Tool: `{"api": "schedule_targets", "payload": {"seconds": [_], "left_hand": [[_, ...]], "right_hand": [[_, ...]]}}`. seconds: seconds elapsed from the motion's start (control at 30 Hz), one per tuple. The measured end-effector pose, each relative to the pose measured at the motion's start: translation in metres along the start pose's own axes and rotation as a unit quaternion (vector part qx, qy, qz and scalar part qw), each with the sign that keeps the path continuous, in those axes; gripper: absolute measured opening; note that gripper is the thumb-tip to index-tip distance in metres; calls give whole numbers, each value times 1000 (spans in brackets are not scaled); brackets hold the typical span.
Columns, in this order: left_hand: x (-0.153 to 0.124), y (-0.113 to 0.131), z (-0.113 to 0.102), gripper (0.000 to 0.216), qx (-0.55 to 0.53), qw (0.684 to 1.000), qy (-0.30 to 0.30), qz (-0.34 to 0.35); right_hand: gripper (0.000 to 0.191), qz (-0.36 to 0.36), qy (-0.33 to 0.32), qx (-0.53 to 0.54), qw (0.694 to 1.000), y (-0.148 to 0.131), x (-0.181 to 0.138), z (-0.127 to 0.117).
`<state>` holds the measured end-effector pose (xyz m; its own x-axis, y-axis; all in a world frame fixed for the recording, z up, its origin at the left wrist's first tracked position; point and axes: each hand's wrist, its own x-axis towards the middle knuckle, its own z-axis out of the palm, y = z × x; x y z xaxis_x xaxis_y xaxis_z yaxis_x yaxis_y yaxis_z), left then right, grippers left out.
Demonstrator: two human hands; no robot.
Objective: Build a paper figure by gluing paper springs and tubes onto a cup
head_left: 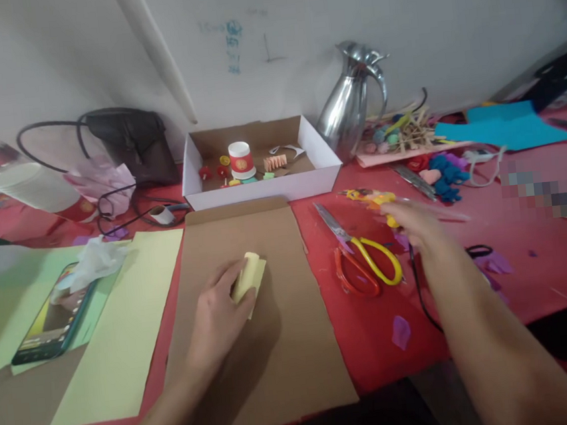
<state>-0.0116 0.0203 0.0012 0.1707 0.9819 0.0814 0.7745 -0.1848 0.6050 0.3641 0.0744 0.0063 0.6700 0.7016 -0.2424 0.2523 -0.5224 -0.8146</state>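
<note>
Between the fingers and thumb of my left hand (220, 315) is a rolled piece of pale yellow paper (247, 279), held just over a brown cardboard sheet (288, 366). To the right, my right hand (411, 221) is wrapped around a yellow hot glue gun (380, 198), whose nozzle points left. A clear glue stick (446, 210) sticks out behind it, and a black cord hangs below. Scissors (354, 242) with one red and one yellow handle lie opened between the glue gun and the cardboard.
Behind the cardboard stands a white box (261, 191) holding a paper cup (242, 160) and small craft pieces. A metal jug (350, 99) is beside it. Yellow paper sheets (125, 334) and a phone (56, 321) lie left. Blue paper (500, 126) and scraps are at right.
</note>
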Motion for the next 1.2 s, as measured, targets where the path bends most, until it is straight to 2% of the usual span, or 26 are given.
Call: {"api": "schedule_targets", "payload": {"seconds": [0.07, 0.13, 0.23, 0.3, 0.47, 0.57, 0.8, 1.03, 1.2], "left_hand": [[-1, -3, -2, 46, 24, 1000, 7, 13], [-1, -5, -4, 47, 38, 999, 8, 24], [-2, -8, -9, 47, 28, 999, -2, 24], [-3, -10, -12, 44, 21, 1000, -3, 18], [-4, -17, -11, 39, 32, 999, -6, 41], [-4, -24, -10, 41, 65, 994, -4, 82], [-3, -33, -10, 47, 74, 988, -19, 138], [-2, -30, -18, 50, 63, 988, -45, 137], [-4, -30, -25, 36, 43, 991, -57, 111]], "right_hand": [[6, -14, -17, 38, 999, -5, -17, -1], [18, -45, -59, 107, 991, -10, -41, -2], [38, -104, -177, 234, 950, -14, -83, -2], [40, -125, -231, 222, 939, -11, -109, 0], [31, -210, -341, 90, 912, 2, -152, 15], [25, -261, -350, 41, 899, 7, -166, 27], [30, -285, -368, -66, 883, 8, -182, 48], [38, -290, -370, -104, 876, 6, -183, 59], [36, -293, -368, -115, 875, 6, -183, 58]]}}
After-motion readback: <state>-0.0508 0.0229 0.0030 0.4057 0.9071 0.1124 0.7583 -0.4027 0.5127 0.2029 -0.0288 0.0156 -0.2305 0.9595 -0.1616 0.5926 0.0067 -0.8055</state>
